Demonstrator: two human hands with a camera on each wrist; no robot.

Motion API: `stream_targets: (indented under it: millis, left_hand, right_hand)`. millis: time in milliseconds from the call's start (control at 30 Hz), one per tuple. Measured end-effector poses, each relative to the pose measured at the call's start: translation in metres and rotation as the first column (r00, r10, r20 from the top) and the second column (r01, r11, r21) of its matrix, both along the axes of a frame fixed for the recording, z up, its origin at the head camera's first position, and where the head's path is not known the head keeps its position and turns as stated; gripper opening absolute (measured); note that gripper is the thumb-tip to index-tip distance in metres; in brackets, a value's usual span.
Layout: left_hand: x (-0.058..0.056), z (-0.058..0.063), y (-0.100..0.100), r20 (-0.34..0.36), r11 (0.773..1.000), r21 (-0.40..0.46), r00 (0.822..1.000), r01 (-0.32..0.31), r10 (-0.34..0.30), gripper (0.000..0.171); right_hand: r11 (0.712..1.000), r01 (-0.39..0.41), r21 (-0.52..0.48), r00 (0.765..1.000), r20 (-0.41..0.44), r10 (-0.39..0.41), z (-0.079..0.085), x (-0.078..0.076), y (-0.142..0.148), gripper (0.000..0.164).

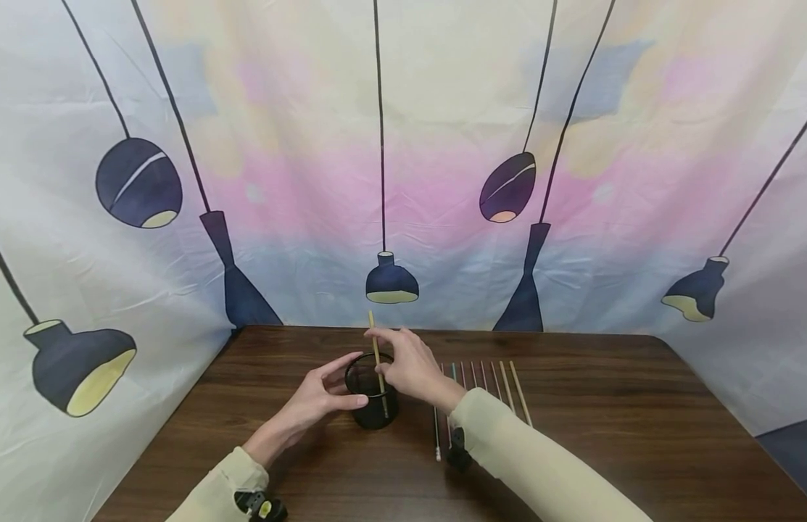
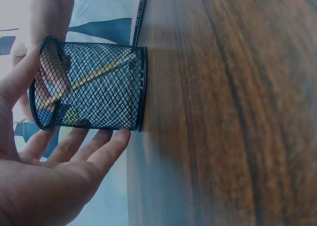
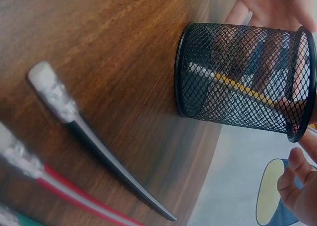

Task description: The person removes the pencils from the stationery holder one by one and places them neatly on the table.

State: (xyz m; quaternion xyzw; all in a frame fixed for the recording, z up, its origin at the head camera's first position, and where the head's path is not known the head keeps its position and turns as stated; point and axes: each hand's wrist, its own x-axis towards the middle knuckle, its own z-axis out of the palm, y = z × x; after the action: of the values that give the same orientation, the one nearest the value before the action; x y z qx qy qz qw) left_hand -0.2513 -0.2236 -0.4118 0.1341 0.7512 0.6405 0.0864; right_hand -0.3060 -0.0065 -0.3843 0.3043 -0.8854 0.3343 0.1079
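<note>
A black mesh pencil cup stands upright on the wooden table. My left hand holds it from the left, thumb at the rim in front and fingers round the far side. Above the cup's opening, my right hand pinches a yellow pencil. Its lower part is inside, showing through the mesh in the left wrist view, with the pale ferrule and eraser end low in the cup. To the right of the cup lies a black pencil beside a red pencil.
Several more pencils lie in a row on the table, partly hidden under my right forearm; two yellow pencils are at the row's right end. A printed curtain with lamp shapes hangs behind the table's far edge.
</note>
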Motion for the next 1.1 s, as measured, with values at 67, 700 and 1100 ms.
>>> stream_targets:
  millis: [67, 700, 1100]
  left_hand:
    - [0.0, 0.0, 0.0, -0.001, 1.0, -0.002, 1.0, 0.001, -0.001, 0.082]
    - [0.0, -0.003, 0.0, -0.005, 1.0, 0.011, 1.0, 0.012, -0.012, 0.081]
    - [0.0, -0.002, -0.001, -0.011, 1.0, 0.0, 1.0, 0.0, 0.0, 0.08]
  right_hand:
    - [1.0, -0.005, -0.007, 1.0, 0.0, 0.005, 0.001, 0.001, 0.001, 0.06]
    - [0.994, -0.007, -0.105, 1.0, -0.024, 0.005, 0.016, 0.003, 0.008, 0.062]
    - [0.988, -0.007, -0.154, 0.997, -0.076, -0.005, 0.035, 0.004, 0.013, 0.062]
